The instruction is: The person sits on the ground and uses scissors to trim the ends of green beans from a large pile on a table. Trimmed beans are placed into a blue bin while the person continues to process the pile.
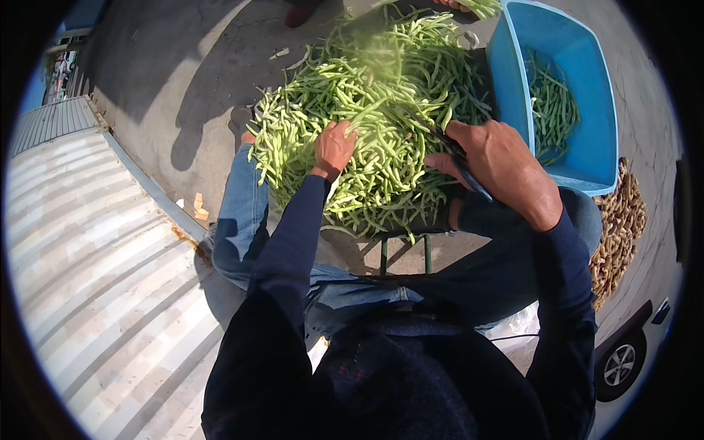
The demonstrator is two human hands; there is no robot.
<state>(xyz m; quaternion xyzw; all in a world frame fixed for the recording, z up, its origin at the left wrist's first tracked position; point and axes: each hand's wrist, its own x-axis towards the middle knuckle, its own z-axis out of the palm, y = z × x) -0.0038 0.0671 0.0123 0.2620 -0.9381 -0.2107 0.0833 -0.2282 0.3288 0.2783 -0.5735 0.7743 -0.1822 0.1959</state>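
A large heap of pale green beans (379, 181) is spread on the ground before me, between my knees. My left hand (334, 146) is at the left-middle of the heap, its fingers closed around the end of a long green bean (366, 115) that points up and right. My right hand (498, 157) grips a pair of dark scissors (474, 181) over the heap's right side. The blades point up and left toward the beans, and their tips are hard to make out against them.
At the right stands a blue plastic bin (591, 110) with cut green beans (553, 113) inside. Peanuts in shells (619, 236) lie behind it. Another person's hand (454, 4) holds beans at the top edge. A corrugated metal wall (110, 231) runs along the left; a car wheel (619, 366) is lower right.
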